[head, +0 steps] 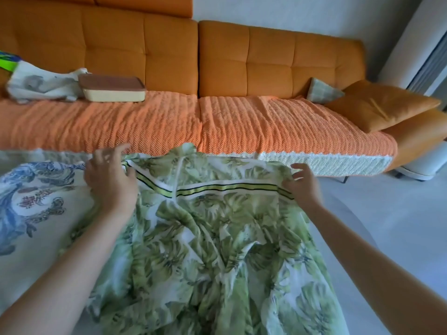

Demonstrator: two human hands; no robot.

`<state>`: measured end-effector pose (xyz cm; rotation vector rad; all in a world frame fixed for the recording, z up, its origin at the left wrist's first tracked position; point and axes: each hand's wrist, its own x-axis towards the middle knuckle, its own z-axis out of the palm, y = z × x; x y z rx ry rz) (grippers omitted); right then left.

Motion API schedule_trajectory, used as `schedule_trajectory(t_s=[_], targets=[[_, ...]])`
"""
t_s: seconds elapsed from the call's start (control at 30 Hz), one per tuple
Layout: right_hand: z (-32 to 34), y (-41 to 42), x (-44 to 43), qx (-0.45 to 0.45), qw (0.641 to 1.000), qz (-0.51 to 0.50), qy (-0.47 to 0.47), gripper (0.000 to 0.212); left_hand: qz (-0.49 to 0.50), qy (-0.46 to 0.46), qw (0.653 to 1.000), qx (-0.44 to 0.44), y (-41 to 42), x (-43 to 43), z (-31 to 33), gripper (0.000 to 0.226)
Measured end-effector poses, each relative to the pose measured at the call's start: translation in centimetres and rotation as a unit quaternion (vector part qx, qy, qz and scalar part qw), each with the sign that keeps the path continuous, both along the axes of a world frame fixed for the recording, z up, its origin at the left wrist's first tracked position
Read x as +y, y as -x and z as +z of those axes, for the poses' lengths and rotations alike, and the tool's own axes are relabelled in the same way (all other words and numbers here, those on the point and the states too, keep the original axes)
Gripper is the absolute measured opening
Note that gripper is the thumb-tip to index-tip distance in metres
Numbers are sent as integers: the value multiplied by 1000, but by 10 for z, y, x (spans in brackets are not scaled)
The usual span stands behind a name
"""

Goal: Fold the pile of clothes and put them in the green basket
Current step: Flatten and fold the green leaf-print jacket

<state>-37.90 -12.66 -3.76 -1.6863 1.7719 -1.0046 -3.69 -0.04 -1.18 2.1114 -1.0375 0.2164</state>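
Note:
A green leaf-print garment (212, 250) with a yellow and black striped waistband and a white drawstring hangs spread out in front of me. My left hand (108, 180) pinches the waistband's left end. At the right end of the band, my right hand (303, 183) pinches the fabric. To the left lies a white cloth with a blue floral print (31, 201). A sliver of a green object (7, 61) shows at the far left edge on the sofa; whether it is the basket I cannot tell.
An orange sofa (242, 59) with an orange knitted cover (266, 122) runs across the view. On its left sit a crumpled white cloth (38, 84) and a brown-lidded box (111, 89). Two cushions (382, 105) lie at the right. Pale floor (387, 213) is at the right.

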Motion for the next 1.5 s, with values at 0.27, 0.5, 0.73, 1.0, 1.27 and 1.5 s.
schedule_trajectory(t_s=[0.27, 0.5, 0.73, 1.0, 1.27, 1.5], targets=[[-26, -7, 67, 161, 969, 188, -4, 59, -289, -159, 943, -50, 82, 65, -20, 36], [-42, -2, 173, 348, 839, 417, -42, 85, -351, -292, 881, -124, 81, 150, -53, 65], [-54, 47, 98, 323, 894, 301, -75, 66, -293, -316, 897, -92, 54, 165, -49, 71], [-2, -3, 176, 284, 886, 366, 10, 48, -320, -214, 914, -127, 56, 196, -58, 66], [-12, -3, 251, 380, 834, 398, -32, 47, -288, -354, 884, -106, 49, 216, -47, 23], [35, 41, 237, 443, 779, 426, -123, 30, -376, -465, 794, 103, 53, 237, -16, 49]])
